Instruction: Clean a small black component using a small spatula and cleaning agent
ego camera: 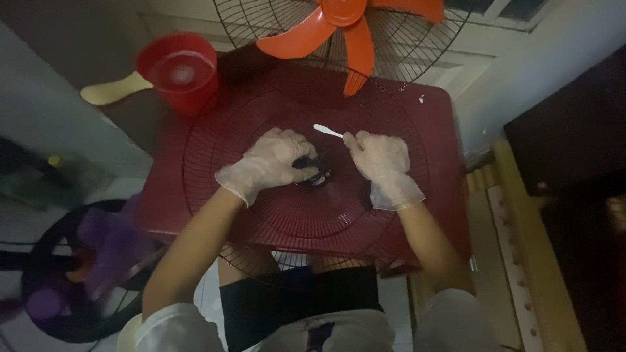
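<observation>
A round wire fan grille (215, 140) lies flat on a dark red plastic table (440, 130). Both my hands wear thin clear gloves. My left hand (274, 163) rests on the grille's dark centre cap (316, 177), fingers curled around it. My right hand (381, 163) holds a small white brush (326, 130) by its handle, the head pointing left just above the grille near the centre.
A fan with orange blades (349, 32) inside a wire cage stands at the table's far edge. A red bucket (179, 68) with a cream-handled scoop (111, 91) sits at the far left. A dark fan base with purple parts (85, 267) lies on the floor left.
</observation>
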